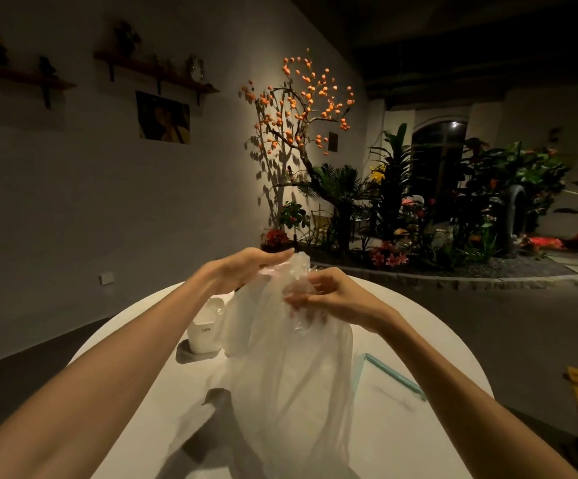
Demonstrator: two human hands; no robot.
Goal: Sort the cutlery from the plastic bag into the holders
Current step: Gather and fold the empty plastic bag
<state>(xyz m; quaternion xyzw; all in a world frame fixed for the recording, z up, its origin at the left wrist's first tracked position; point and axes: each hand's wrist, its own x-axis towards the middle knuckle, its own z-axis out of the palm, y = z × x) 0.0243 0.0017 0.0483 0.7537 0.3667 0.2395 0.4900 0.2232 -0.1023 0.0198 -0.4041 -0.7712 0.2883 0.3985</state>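
Bag (280, 368) stands raised over the white table (401, 426); left hand (246, 267) lies flat-fingered against its top, right hand (329, 295) pinches the plastic.

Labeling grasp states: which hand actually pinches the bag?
The right hand: curled fingers pinch the plastic bag top. The left hand lies flat-fingered against it.
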